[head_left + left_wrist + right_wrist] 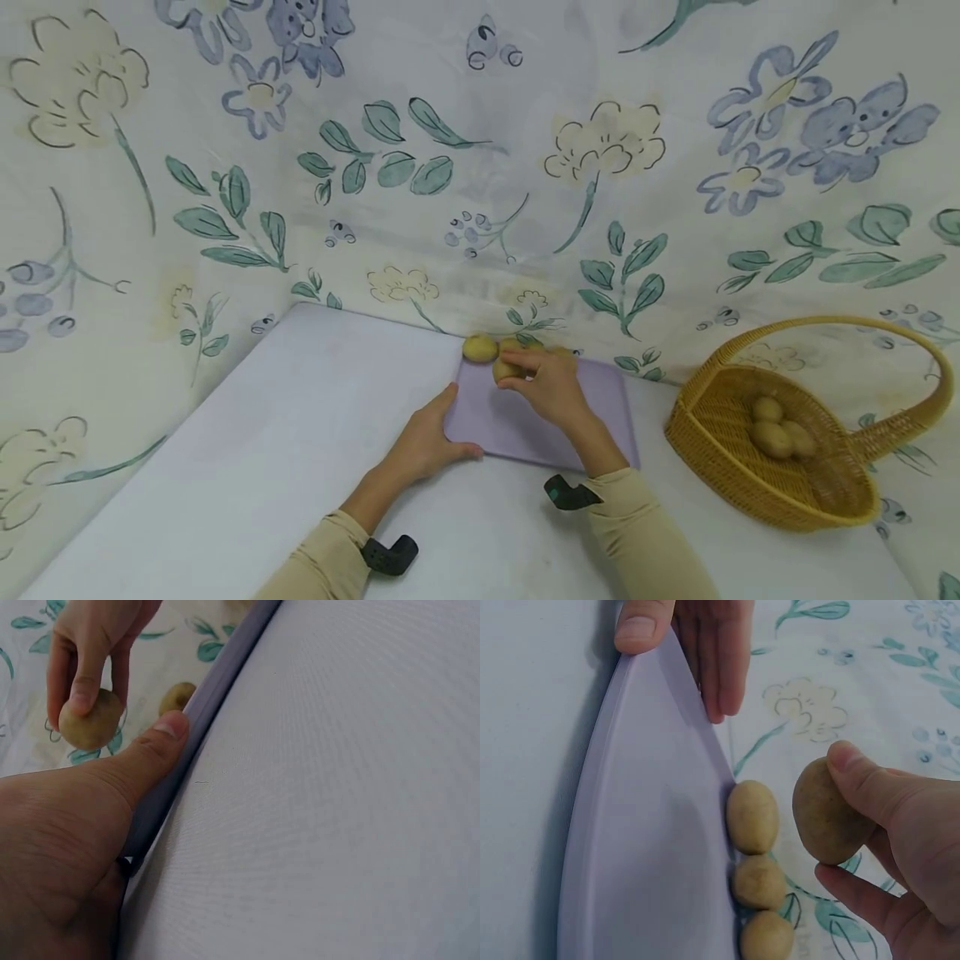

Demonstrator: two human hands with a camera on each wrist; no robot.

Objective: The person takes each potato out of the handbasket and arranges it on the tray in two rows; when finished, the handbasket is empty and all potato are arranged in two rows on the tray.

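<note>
My right hand pinches a round, yellow-brown potato between thumb and fingers, above the far edge of a lilac tray. In the right wrist view, several more potatoes line up along that far edge. My left hand grips the tray by its left end, with the thumb on the near rim and the fingers along the left side. Close up in the left wrist view, the thumb presses against the tray's rim, while the fingers are mostly hidden.
To the right stands a wicker basket with a tall handle and several potatoes inside. The white table extends to the left of the tray. A flowered cloth rises behind the table and along its left side.
</note>
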